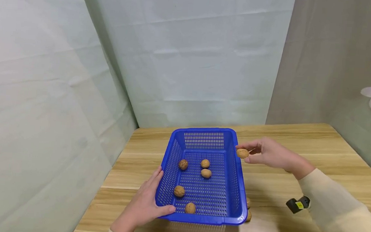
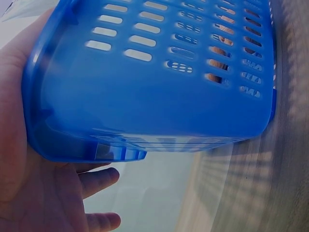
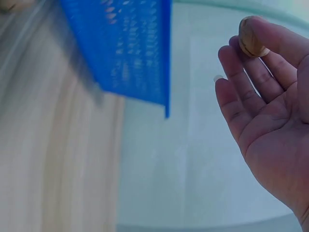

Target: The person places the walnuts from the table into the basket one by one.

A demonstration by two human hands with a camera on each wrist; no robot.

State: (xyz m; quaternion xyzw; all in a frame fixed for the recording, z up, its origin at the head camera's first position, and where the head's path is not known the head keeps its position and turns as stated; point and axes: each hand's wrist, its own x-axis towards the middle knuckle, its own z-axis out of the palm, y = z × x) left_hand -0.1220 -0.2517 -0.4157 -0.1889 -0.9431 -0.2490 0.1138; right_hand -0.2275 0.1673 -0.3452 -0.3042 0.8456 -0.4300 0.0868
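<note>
A: Where is the walnut (image 1: 242, 153) that is being handled?

B: It is at the right rim of the blue basket (image 1: 197, 218), toward the far part. Whether it is already over the rim or just beside it, I cannot tell surely.

A: And how is the grip?

B: The right hand (image 1: 268, 153) pinches it between thumb and fingertips; the other fingers are spread away from it. I consider this a good, light hold.

A: What would you advise for this step, if the walnut should go inside?

B: Keep the wrist above the rim, pass well to the left of it, and lower the walnut before letting go. A round nut, dropped from high, would probably jump or roll.

A: Five walnuts (image 1: 179, 191) lie in the basket. Where is a good place?

B: The right part of the floor, I would say, since these five lie to the middle, left and near.

A: Does the left hand (image 1: 142, 206) help?

B: Yes, it rests at the near left corner, thumb on the rim, fingers rather straight along the side. It should press only softly, so the basket does not slide toward the two walnuts (image 1: 249, 216) on the table (image 1: 316, 143), just outside its near right corner.
</note>
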